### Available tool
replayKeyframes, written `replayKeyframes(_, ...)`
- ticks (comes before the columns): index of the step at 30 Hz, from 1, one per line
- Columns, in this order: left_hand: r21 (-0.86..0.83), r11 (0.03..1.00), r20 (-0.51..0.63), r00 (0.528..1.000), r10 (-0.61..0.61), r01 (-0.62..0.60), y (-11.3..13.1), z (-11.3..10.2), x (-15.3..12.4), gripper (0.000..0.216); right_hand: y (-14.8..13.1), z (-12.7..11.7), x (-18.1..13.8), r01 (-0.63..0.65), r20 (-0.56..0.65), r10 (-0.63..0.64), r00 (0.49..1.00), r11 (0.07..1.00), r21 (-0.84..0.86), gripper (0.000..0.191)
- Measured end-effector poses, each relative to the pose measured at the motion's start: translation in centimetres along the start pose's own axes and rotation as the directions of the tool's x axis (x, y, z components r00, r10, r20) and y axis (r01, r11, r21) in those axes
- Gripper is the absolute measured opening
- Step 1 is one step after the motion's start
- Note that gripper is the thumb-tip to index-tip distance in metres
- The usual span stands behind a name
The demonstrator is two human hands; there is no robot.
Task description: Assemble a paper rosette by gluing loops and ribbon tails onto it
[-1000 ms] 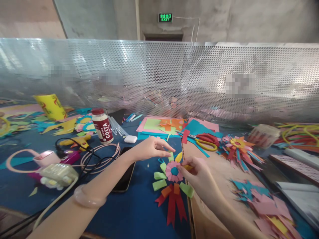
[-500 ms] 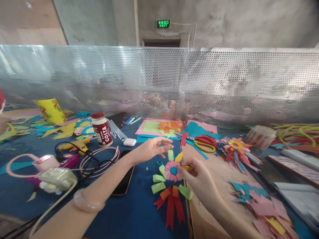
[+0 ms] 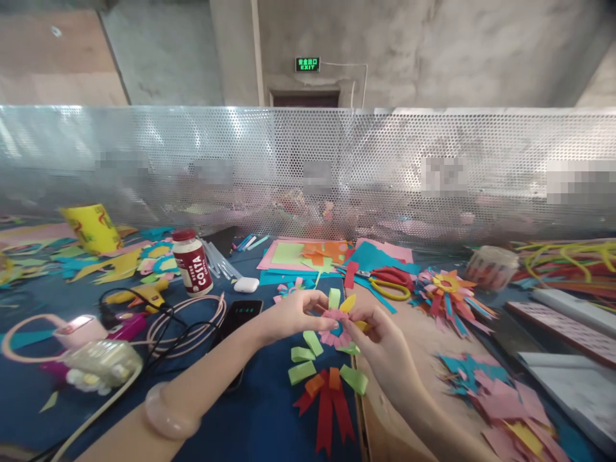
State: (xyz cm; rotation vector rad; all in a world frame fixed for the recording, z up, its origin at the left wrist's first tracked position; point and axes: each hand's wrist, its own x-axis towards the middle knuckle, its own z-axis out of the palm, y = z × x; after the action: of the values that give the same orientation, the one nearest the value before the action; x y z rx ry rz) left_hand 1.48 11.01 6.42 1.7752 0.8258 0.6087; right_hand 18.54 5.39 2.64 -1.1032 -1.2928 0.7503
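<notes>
Progress: paper flower [image 3: 332, 346] has green loops and red ribbon tails in place; the pink rosette looks only half seated, with more petals probably to come.
Left hand [image 3: 293, 312]: fingers pinched on the rosette's left edge.
Right hand [image 3: 380, 337]: pinching its right side.
Flower: on the blue mat [image 3: 260, 410], beside the scissors [image 3: 389, 282].

Soft, even daylight — glare on mesh screen [image 3: 433, 160], edges warped
</notes>
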Motion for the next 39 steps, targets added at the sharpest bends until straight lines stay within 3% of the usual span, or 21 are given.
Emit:
replayKeyframes(12,-0.152,0.988,-0.098,0.995,-0.017,0.002,0.2,1.0,0.2,0.023,-0.2,-0.1,0.2,0.011,-0.004,-0.01,1.0,0.997,0.072,0.027)
replayKeyframes(26,-0.105,0.99,-0.212,0.975,0.067,-0.091,0.4,2.0,0.6,0.022,-0.6,-0.7,0.5,0.015,0.003,-0.015,1.0,0.999,0.04,0.023)
replayKeyframes(31,-0.106,0.99,-0.265,0.962,0.059,-0.09,0.7,2.4,0.8,0.023,-0.6,-0.7,0.9,0.042,-0.023,-0.04,0.999,0.992,0.118,0.036)
replayKeyframes(36,-0.149,0.982,-0.267,0.961,0.076,-0.12,0.5,2.6,1.5,0.02,-1.1,-1.1,1.2,0.072,0.06,-0.071,0.996,0.997,-0.009,0.016)
replayKeyframes(39,-0.177,0.97,-0.244,0.962,0.119,-0.165,0.4,2.9,1.9,0.017,-1.3,-1.7,1.4,0.088,0.068,-0.084,0.994,0.995,-0.05,0.018)
